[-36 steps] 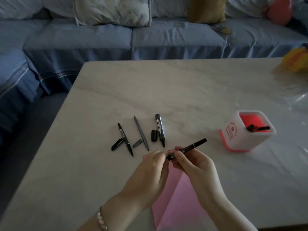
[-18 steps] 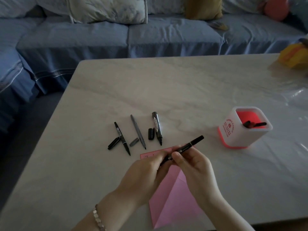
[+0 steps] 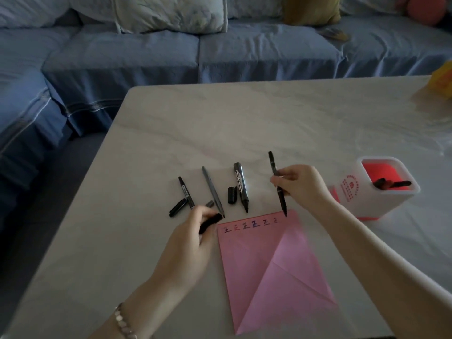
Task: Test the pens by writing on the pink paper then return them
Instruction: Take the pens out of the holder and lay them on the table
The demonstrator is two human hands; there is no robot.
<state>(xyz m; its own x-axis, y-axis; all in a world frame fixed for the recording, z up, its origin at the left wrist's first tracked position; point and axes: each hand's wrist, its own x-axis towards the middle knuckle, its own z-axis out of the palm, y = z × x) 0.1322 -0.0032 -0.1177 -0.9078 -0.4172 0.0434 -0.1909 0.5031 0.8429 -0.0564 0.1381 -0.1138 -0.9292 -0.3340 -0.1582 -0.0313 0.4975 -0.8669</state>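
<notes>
Cap (image 3: 210,223) now off, in left grip (image 3: 190,243); pen (image 3: 282,200) in right grip (image 3: 300,187), over marble table (image 3: 244,123).

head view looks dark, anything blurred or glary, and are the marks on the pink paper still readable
Head view: dim overall, with pale glare on the table at far right; head view again, the left hand and its black cap are motion-smeared, the pink paper softens at its right edge, yet the six marks along its top are legible.
</notes>
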